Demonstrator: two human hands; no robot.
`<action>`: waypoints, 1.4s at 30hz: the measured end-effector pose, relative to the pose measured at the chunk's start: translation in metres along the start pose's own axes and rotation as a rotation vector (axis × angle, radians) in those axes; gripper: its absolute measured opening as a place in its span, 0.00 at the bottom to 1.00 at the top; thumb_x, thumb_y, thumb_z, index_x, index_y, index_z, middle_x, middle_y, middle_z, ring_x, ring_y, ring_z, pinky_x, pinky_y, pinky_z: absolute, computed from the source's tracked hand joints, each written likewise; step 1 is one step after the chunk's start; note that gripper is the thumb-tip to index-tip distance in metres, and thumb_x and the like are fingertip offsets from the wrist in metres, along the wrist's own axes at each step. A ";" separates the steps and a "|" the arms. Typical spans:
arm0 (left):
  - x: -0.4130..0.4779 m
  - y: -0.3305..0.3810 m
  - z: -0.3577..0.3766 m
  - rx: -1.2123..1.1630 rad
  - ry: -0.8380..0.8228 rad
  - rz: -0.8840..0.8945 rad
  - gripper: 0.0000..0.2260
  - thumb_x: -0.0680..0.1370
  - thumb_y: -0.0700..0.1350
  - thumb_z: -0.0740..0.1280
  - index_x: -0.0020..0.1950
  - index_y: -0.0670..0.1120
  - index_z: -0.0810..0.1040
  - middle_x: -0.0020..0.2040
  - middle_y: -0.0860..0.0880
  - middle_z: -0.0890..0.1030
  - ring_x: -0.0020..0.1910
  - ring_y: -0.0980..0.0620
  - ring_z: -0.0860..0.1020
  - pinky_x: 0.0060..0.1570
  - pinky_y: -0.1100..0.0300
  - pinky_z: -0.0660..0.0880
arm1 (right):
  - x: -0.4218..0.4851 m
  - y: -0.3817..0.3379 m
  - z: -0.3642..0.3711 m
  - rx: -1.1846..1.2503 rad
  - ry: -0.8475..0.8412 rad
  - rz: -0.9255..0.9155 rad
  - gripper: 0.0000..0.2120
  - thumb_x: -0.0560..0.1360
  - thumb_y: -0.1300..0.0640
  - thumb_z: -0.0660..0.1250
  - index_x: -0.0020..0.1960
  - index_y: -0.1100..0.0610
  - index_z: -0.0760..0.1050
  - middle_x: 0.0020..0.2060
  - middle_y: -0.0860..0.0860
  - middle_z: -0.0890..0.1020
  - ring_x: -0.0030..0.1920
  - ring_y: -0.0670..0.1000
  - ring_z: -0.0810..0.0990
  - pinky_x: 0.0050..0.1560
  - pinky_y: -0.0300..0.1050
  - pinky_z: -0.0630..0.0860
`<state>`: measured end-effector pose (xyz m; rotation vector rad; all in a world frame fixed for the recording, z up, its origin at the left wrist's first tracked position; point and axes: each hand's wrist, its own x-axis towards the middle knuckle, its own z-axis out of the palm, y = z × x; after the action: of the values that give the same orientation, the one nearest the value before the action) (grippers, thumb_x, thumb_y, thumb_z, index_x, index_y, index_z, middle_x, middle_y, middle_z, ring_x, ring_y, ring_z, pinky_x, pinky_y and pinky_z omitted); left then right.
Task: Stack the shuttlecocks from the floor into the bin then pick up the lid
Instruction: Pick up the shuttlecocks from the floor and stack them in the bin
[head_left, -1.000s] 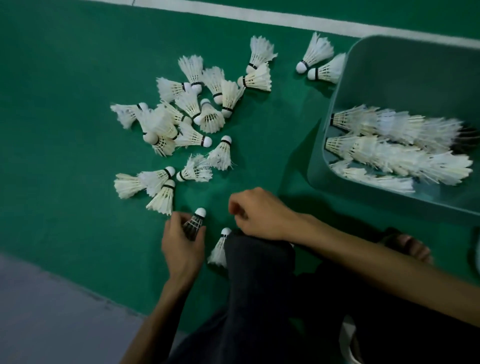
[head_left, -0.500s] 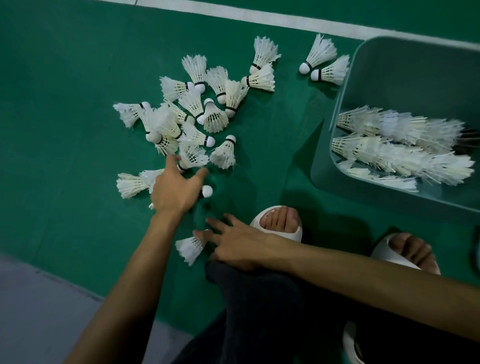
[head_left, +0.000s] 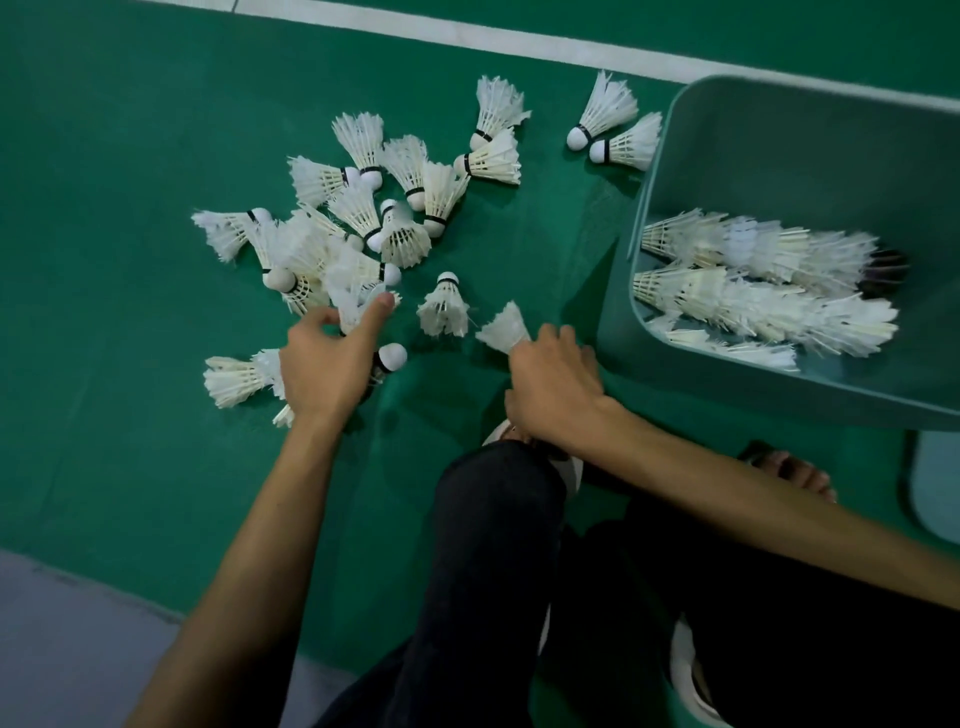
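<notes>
Head view | my left hand pinches a pile shuttlecock on the green floor | my right hand grips a second shuttlecock just left of the bin, stacks inside

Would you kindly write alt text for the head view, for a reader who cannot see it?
A person's left hand pinches one shuttlecock in a loose pile on the green floor, while the right hand grips another shuttlecock beside a teal bin holding stacked rows.
</notes>
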<state>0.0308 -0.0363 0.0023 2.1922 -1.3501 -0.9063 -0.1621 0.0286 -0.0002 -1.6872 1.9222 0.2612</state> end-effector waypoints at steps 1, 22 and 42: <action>-0.006 0.001 0.002 -0.050 -0.015 -0.015 0.26 0.73 0.70 0.69 0.47 0.46 0.75 0.34 0.54 0.74 0.33 0.55 0.71 0.42 0.55 0.66 | 0.002 0.000 -0.001 0.019 0.032 0.015 0.11 0.73 0.57 0.70 0.50 0.60 0.71 0.60 0.61 0.72 0.62 0.63 0.70 0.60 0.58 0.70; -0.032 0.100 -0.036 0.437 -0.077 0.118 0.38 0.58 0.80 0.66 0.38 0.44 0.81 0.34 0.43 0.85 0.36 0.40 0.84 0.47 0.43 0.83 | -0.045 0.018 -0.147 0.287 0.345 -0.157 0.04 0.73 0.60 0.71 0.41 0.58 0.78 0.31 0.53 0.78 0.33 0.52 0.77 0.33 0.49 0.74; -0.137 0.196 0.106 0.141 -0.376 0.892 0.32 0.69 0.72 0.71 0.61 0.50 0.78 0.27 0.59 0.76 0.33 0.63 0.77 0.34 0.59 0.74 | -0.084 0.235 -0.112 0.381 0.316 0.668 0.10 0.68 0.55 0.67 0.43 0.62 0.78 0.38 0.61 0.79 0.42 0.61 0.80 0.44 0.47 0.76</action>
<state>-0.2109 -0.0022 0.0954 1.2488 -2.3268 -0.8717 -0.4148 0.0892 0.0857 -0.8420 2.5332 -0.1345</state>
